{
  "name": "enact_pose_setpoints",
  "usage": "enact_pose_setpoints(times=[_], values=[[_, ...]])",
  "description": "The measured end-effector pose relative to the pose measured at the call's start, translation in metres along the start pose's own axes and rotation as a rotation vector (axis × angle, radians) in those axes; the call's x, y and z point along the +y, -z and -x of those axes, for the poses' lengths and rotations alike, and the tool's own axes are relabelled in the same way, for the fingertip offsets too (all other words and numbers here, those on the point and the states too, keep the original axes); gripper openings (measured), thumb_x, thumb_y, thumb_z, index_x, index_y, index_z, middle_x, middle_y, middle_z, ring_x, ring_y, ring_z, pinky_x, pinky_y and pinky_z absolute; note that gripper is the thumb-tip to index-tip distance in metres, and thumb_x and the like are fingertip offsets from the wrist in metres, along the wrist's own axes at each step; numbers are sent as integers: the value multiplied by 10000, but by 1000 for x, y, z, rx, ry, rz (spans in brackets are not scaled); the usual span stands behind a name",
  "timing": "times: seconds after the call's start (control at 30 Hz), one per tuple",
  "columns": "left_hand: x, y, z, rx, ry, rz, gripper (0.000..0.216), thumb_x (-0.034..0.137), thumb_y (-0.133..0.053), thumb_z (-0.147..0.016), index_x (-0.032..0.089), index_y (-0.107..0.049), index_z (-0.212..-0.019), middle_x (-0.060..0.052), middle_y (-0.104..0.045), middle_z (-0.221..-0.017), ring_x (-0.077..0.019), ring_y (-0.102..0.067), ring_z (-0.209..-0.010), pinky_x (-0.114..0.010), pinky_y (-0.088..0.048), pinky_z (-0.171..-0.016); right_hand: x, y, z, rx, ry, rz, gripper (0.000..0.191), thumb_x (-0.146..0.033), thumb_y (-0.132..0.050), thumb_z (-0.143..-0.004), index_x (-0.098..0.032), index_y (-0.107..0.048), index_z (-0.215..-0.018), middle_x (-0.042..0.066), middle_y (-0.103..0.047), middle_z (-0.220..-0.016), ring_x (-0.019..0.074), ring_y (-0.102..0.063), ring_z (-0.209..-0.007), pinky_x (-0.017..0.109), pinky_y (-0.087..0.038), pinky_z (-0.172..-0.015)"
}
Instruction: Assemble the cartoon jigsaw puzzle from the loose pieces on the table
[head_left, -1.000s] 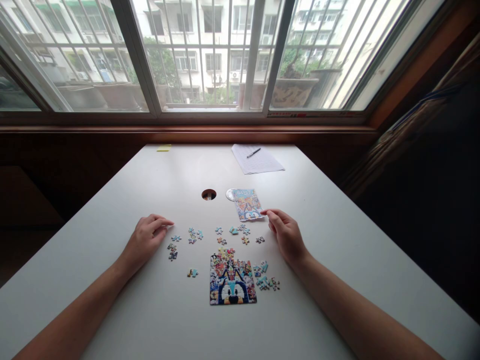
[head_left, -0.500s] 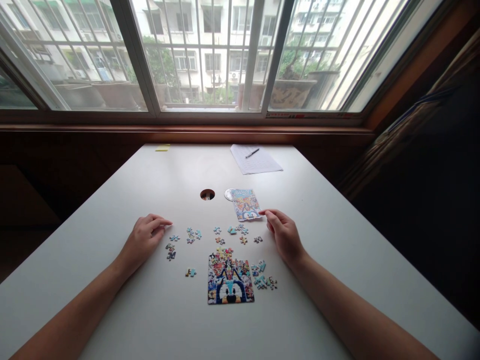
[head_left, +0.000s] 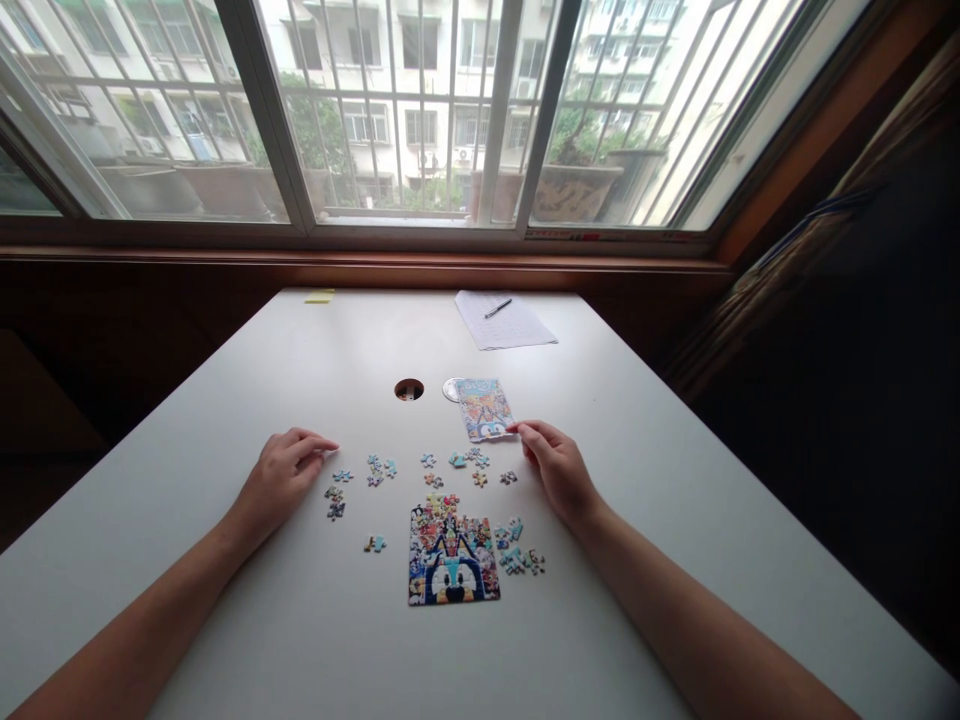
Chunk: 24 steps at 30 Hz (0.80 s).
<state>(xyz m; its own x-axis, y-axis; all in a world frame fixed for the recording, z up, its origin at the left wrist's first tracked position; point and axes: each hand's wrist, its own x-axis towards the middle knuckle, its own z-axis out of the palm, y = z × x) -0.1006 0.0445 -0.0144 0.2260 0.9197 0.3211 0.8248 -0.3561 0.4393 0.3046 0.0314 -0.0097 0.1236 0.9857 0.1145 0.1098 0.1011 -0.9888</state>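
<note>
White table (head_left: 315, 640). Round hole (head_left: 409, 390) set in top, beyond and left of right hand (head_left: 556, 468). Picture card (head_left: 484, 403) in right hand's pinch; silver disc (head_left: 450, 389) partly under card. Paper sheets (head_left: 517, 330) well beyond right hand; yellow slip (head_left: 319, 297) well beyond left hand (head_left: 283, 472). Loose puzzle pieces (head_left: 427, 461) between 2 hands; partly assembled puzzle (head_left: 454, 575) nearer than both, more pieces at its sides.

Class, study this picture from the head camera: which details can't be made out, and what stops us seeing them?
All in the head view:
Silver disc: right part covered by the picture card.
Hole in the table: contents too dark and small.
Paper: marks too small and faint to read.
Right hand: palm hidden by its back.
Left forearm: cut off by the bottom edge.
</note>
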Motion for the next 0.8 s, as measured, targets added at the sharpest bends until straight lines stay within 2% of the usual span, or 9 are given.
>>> enact_pose_setpoints(times=[0.3, 0.53, 0.8], values=[[1, 0, 0, -7, -10, 10, 289, 389, -487, -919, 255, -731, -998, -60, -662, -1052, -263, -575, -1024, -416, -443, -947, -1, 0, 1, -13, -17, 20, 345, -465, -593, -895, -170, -753, -974, -36, -452, -608, 128, -406, -576, 260, -317, -554], [-2, -1, 0, -20, -20, 18, 287, 371, -475, -937, 253, -721, -1024, -53, -653, -1070, -253, -559, -1030, -405, -425, -946, -2, 3, -2, -76, -24, 30, 344, -468, -609, -886, -174, -760, -980, -15, -528, -661, 136, -470, -623, 271, -373, -619], [-3, -3, 1, -6, -29, 11, 270, 356, -489, -932, 258, -723, -1024, -43, -652, -1066, -245, -550, -1029, -390, -417, -947, -12, 15, -13, -236, -184, -48, 364, -446, -673, -839, -177, -727, -1079, 24, -617, -811, 140, -534, -713, 282, -435, -695]])
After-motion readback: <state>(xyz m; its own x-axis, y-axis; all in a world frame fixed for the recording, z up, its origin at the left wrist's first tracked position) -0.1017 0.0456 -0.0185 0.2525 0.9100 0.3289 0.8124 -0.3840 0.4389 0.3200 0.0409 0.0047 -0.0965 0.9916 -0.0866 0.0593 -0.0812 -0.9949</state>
